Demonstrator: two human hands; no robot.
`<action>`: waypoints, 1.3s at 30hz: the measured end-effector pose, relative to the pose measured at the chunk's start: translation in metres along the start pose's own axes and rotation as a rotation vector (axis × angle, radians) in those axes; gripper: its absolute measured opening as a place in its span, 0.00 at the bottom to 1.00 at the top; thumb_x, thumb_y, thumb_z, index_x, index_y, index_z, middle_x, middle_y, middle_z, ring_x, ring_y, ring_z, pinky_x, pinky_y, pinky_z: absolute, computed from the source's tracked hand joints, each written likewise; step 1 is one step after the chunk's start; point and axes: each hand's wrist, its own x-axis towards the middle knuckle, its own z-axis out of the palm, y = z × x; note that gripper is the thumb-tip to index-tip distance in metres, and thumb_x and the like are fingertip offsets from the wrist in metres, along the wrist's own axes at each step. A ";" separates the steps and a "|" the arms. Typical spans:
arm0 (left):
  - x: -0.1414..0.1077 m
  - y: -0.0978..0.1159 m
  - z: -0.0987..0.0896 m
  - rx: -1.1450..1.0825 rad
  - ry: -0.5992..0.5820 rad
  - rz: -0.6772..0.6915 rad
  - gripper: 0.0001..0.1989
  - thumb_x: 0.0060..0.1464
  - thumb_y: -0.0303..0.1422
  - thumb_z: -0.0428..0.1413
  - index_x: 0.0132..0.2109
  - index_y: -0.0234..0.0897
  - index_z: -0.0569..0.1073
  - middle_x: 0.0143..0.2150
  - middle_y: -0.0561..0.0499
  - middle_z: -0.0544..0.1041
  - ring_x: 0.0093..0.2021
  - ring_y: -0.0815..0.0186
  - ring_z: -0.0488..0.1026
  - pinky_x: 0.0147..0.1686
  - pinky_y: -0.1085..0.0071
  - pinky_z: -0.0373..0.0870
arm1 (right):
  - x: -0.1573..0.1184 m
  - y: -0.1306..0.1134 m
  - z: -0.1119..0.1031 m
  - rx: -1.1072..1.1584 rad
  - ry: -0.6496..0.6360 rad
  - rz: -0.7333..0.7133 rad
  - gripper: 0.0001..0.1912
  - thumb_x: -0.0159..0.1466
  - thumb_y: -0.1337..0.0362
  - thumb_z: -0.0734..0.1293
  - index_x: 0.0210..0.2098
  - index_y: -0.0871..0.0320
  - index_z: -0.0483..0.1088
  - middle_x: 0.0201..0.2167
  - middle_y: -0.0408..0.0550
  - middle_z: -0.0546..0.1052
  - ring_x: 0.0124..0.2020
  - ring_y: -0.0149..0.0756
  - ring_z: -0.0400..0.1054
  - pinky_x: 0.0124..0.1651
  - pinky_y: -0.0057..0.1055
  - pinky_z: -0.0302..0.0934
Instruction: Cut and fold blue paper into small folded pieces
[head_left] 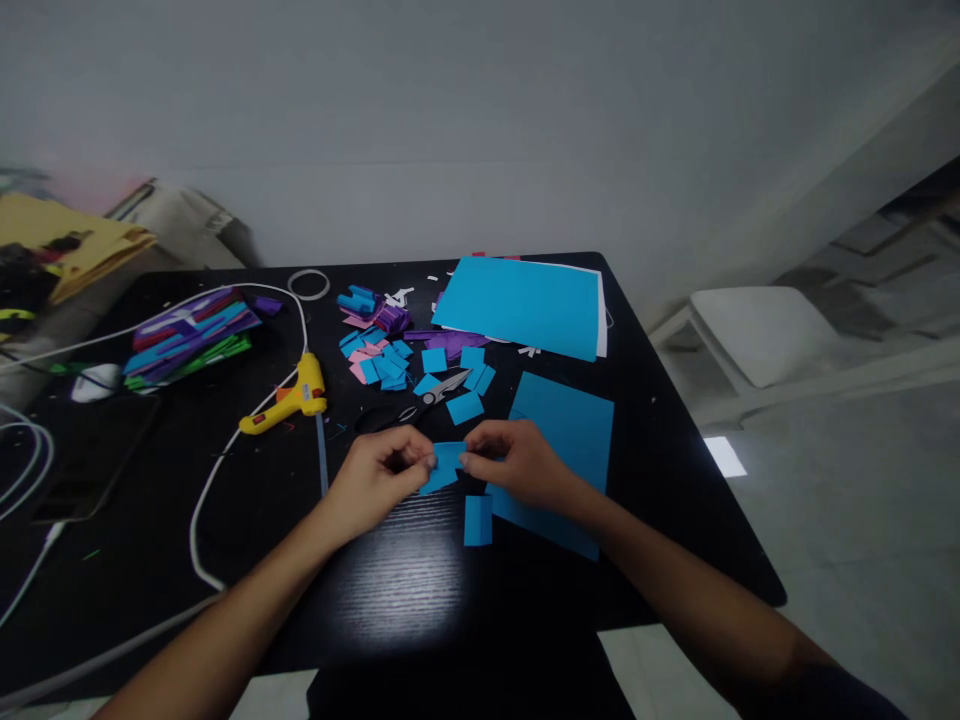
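Observation:
Between both hands is a small blue piece of paper [448,456], held by its two side edges above the black table. My left hand [382,474] pinches its left edge between thumb and fingers. The right edge is pinched by my right hand [517,460], which hovers over a large blue sheet of paper [566,435]. A creased blue paper piece [478,521] lies just below the hands. Scissors [442,388] with partly spread blades rest beyond them, among several cut blue squares [465,407].
A yellow hot glue gun [296,397] lies left, with a white cable looping past it. Pink and blue cut pieces [379,362], stacked blue and white sheets [525,300], coloured paper strips [191,335] and a phone [97,460] also occupy the table [405,610]. A white stool [757,325] stands right.

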 end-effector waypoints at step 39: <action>0.003 0.002 -0.006 0.089 -0.021 -0.038 0.08 0.54 0.36 0.60 0.31 0.36 0.77 0.25 0.54 0.75 0.26 0.69 0.70 0.27 0.75 0.66 | 0.001 0.001 -0.003 -0.085 -0.025 -0.041 0.04 0.63 0.64 0.71 0.33 0.56 0.78 0.28 0.42 0.79 0.30 0.33 0.71 0.33 0.28 0.61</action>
